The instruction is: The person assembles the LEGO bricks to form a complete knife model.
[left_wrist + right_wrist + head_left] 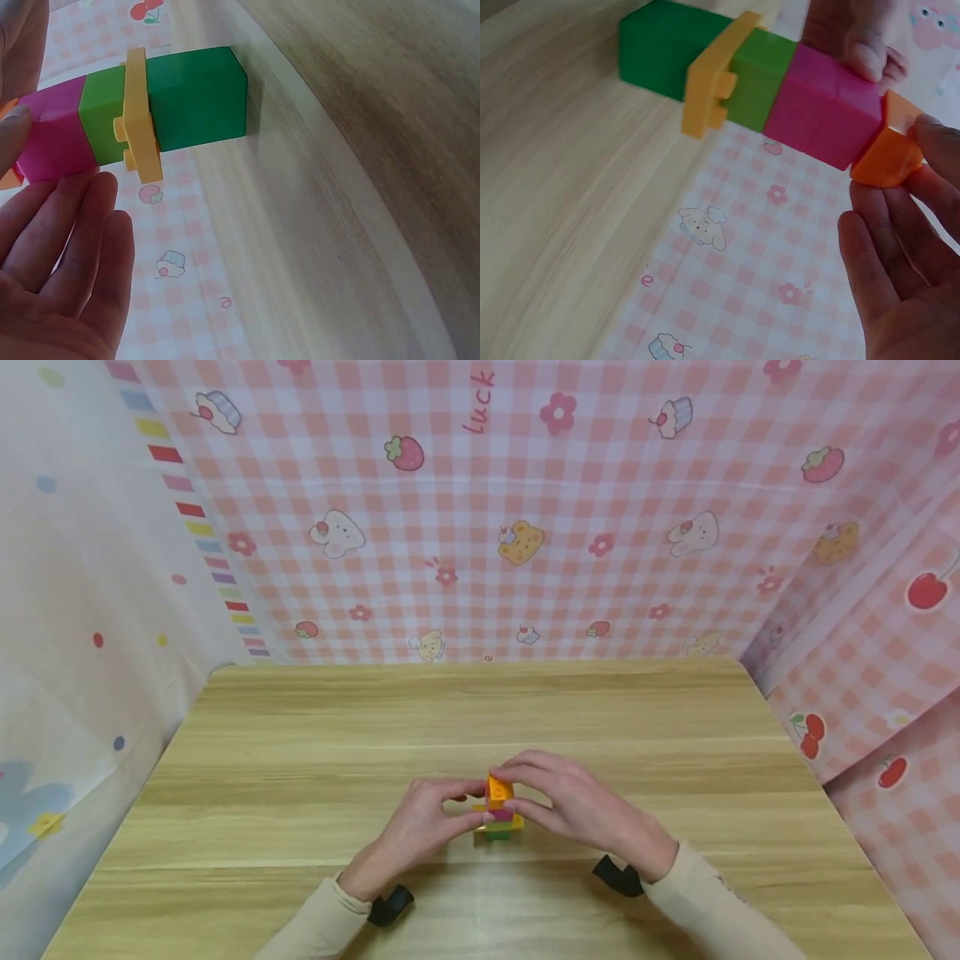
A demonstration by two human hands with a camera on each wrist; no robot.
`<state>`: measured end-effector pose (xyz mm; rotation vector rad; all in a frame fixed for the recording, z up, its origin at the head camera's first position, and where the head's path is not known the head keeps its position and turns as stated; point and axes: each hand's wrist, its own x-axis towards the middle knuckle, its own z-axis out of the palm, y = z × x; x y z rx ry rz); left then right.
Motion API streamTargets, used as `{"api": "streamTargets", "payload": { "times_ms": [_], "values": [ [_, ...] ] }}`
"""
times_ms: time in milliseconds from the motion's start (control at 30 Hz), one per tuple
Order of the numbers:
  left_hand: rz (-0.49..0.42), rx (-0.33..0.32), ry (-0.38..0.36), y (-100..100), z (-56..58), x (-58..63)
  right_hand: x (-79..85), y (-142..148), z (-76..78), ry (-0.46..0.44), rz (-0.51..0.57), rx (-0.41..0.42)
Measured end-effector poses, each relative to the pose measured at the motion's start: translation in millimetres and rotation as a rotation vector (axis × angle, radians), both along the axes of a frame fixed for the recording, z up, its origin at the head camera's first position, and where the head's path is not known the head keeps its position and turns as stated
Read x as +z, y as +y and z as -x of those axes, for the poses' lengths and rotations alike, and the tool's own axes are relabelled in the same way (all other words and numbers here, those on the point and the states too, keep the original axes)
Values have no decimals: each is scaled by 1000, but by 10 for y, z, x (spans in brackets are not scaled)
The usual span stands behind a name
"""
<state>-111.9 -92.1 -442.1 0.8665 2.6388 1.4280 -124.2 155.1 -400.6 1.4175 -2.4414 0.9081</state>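
Note:
A tower of toy building blocks stands upright on the table in front of me. At its base is a dark green block [199, 97], then a wider yellow plate [705, 79], a light green block [757, 82] and a magenta part [821, 105] with a faint line across it. An orange block [498, 790] with a sloped side sits at the top, slightly askew against the magenta in the right wrist view. My left hand [423, 818] grips the magenta part between thumb and fingers. From the right, my right hand [573, 797] pinches the orange block.
The wooden table [337, 718] runs back to a pink checked cloth [480, 485] hanging behind it. More cloth hangs at both sides. Black straps [392, 906] sit at both wrists, close above the tabletop.

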Motion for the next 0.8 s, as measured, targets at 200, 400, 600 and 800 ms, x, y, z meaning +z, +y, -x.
{"api": "streamTargets", "payload": {
  "times_ms": [200, 400, 600, 800],
  "values": [
    [31, 3, 30, -12, -3, 7, 7, -3, 22, 83, -13, 35],
    [31, -16, 46, -20, -5, 20, -2, -8, 39, 127, -29, 61],
    [41, -28, 72, -16, -18, 38, -53, 5, 18, 106, -15, 55],
    [45, -34, 39, -13, 7, 27, -211, -4, 50, 105, 73, 52]
  ]
}}
